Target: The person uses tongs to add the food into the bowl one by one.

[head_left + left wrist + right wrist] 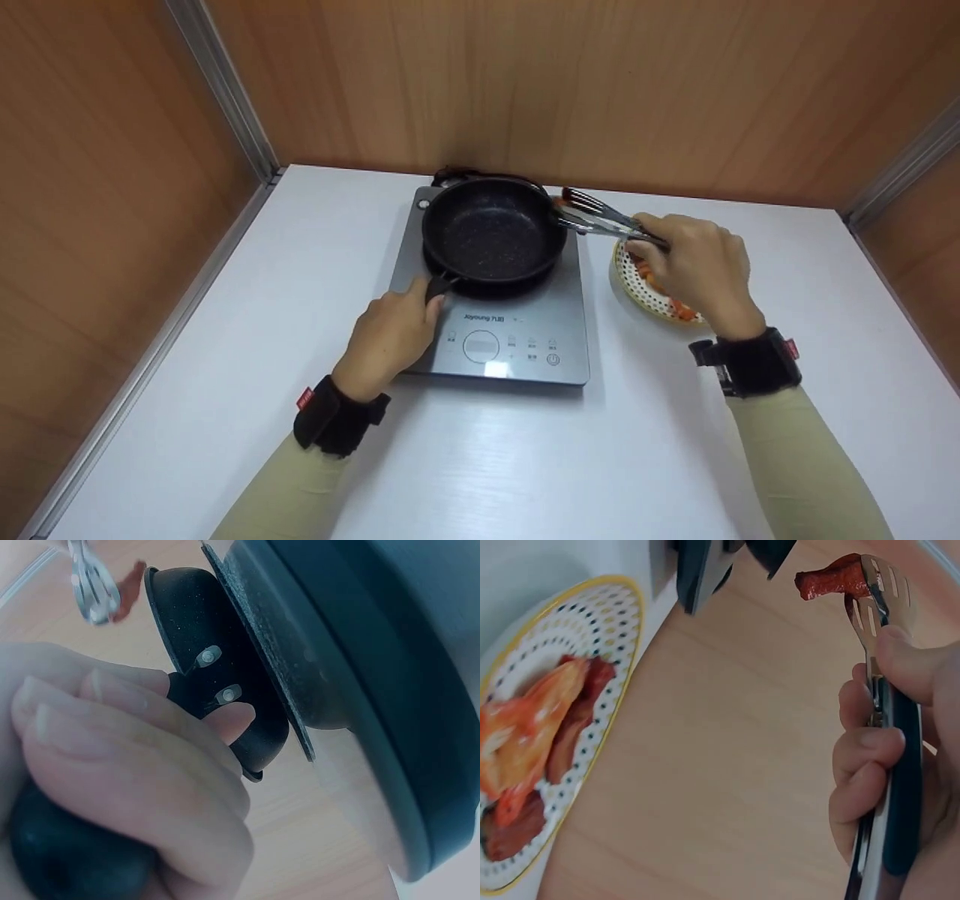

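Observation:
My left hand (pixel 390 337) grips the handle (pixel 440 285) of a black frying pan (pixel 495 232) over the induction cooker (pixel 562 311). No food shows inside the pan. Held in my right hand (pixel 701 262), metal tongs (pixel 604 221) with dark grips reach toward the pan's right rim. Between their slotted tips is a red-brown piece of food (pixel 831 580), perhaps meat. Below the right hand stands a dotted plate (pixel 636 289) with a yellow rim. Orange food (pixel 536 720) and red-brown pieces (pixel 574 735) lie on it, partly hidden by the hand in the head view.
A white table (pixel 465 457) carries everything. Wood-patterned panels (pixel 525 82) close off the back and both sides, with metal strips (pixel 232 97) at the corners. A black cord (pixel 454 172) lies behind the cooker.

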`<action>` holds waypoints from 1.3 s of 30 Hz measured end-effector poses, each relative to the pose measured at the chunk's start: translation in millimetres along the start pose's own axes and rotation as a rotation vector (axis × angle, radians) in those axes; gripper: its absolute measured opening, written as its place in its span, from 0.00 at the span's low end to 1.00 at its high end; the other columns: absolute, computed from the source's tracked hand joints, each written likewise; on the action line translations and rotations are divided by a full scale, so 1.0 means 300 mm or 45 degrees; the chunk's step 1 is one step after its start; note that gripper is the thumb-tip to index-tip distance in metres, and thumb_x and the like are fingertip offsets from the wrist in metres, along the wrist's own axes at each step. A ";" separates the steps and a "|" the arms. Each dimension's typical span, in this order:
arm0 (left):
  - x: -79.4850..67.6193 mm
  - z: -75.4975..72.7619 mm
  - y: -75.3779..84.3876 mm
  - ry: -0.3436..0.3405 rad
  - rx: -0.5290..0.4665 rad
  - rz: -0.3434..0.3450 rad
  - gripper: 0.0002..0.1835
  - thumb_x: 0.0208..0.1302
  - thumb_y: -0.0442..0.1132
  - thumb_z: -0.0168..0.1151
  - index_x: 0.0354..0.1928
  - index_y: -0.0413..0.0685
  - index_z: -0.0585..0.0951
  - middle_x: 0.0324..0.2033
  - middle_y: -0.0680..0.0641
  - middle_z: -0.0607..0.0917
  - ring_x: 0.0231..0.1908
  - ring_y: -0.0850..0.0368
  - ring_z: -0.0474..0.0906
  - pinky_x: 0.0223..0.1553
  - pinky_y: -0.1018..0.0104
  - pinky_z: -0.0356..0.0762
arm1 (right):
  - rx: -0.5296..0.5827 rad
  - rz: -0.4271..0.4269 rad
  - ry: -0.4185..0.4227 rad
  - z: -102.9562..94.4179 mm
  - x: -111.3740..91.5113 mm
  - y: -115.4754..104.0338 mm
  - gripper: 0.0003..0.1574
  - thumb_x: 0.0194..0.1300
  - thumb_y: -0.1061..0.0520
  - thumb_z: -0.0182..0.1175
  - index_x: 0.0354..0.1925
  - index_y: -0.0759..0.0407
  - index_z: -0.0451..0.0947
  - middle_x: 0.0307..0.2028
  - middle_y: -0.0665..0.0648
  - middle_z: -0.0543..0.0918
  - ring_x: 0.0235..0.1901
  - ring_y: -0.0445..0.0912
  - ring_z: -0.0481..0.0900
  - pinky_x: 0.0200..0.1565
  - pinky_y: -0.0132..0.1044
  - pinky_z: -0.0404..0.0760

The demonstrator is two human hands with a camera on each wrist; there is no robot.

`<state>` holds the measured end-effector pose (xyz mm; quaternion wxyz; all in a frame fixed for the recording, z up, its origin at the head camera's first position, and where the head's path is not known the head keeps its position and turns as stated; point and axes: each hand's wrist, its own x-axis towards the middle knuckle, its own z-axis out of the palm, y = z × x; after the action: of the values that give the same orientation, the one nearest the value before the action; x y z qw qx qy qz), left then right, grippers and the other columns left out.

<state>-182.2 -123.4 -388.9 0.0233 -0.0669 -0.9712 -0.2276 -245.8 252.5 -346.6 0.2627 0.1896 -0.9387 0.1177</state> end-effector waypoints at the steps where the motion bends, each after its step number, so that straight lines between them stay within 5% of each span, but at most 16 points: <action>1: -0.002 -0.001 -0.001 0.004 0.003 -0.001 0.19 0.84 0.49 0.53 0.61 0.41 0.76 0.39 0.29 0.88 0.41 0.31 0.88 0.33 0.39 0.81 | -0.014 -0.023 0.001 0.009 0.021 -0.017 0.11 0.70 0.48 0.72 0.49 0.47 0.88 0.24 0.52 0.79 0.22 0.51 0.73 0.22 0.45 0.64; 9: -0.007 0.003 0.000 0.022 0.007 0.010 0.19 0.84 0.48 0.53 0.58 0.38 0.78 0.36 0.29 0.88 0.37 0.31 0.88 0.31 0.41 0.81 | -0.089 -0.078 -0.071 0.088 0.150 -0.118 0.13 0.69 0.43 0.71 0.46 0.47 0.86 0.27 0.56 0.83 0.24 0.63 0.81 0.24 0.61 0.73; 17: -0.007 0.008 0.015 0.009 -0.010 -0.003 0.19 0.84 0.49 0.53 0.58 0.39 0.78 0.39 0.28 0.88 0.39 0.31 0.88 0.32 0.40 0.81 | -0.130 -0.063 -0.163 0.141 0.210 -0.171 0.18 0.70 0.45 0.71 0.54 0.47 0.89 0.37 0.60 0.89 0.35 0.64 0.86 0.30 0.61 0.79; 22: -0.006 0.007 0.015 -0.001 -0.002 -0.014 0.20 0.84 0.49 0.53 0.60 0.38 0.78 0.40 0.28 0.88 0.39 0.31 0.88 0.33 0.41 0.81 | -0.152 -0.060 -0.181 0.168 0.244 -0.198 0.14 0.70 0.45 0.71 0.47 0.51 0.88 0.37 0.62 0.89 0.34 0.67 0.86 0.31 0.62 0.79; 27: -0.006 0.007 0.016 -0.009 -0.003 -0.016 0.20 0.84 0.49 0.53 0.61 0.38 0.77 0.39 0.28 0.88 0.40 0.31 0.88 0.33 0.41 0.81 | -0.185 -0.058 -0.175 0.207 0.260 -0.221 0.13 0.69 0.46 0.71 0.42 0.53 0.86 0.35 0.62 0.88 0.31 0.68 0.85 0.30 0.62 0.79; 39: -0.006 0.011 0.028 0.005 -0.005 0.008 0.19 0.84 0.48 0.53 0.58 0.38 0.78 0.39 0.27 0.88 0.38 0.31 0.88 0.31 0.41 0.81 | -0.235 -0.081 -0.141 0.281 0.263 -0.233 0.14 0.70 0.48 0.72 0.49 0.54 0.89 0.35 0.63 0.88 0.31 0.68 0.87 0.29 0.61 0.80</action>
<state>-179.2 -114.6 -388.3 0.0260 -0.0696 -0.9705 -0.2295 -316.7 139.4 -366.0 0.2305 0.2002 -0.9522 0.0116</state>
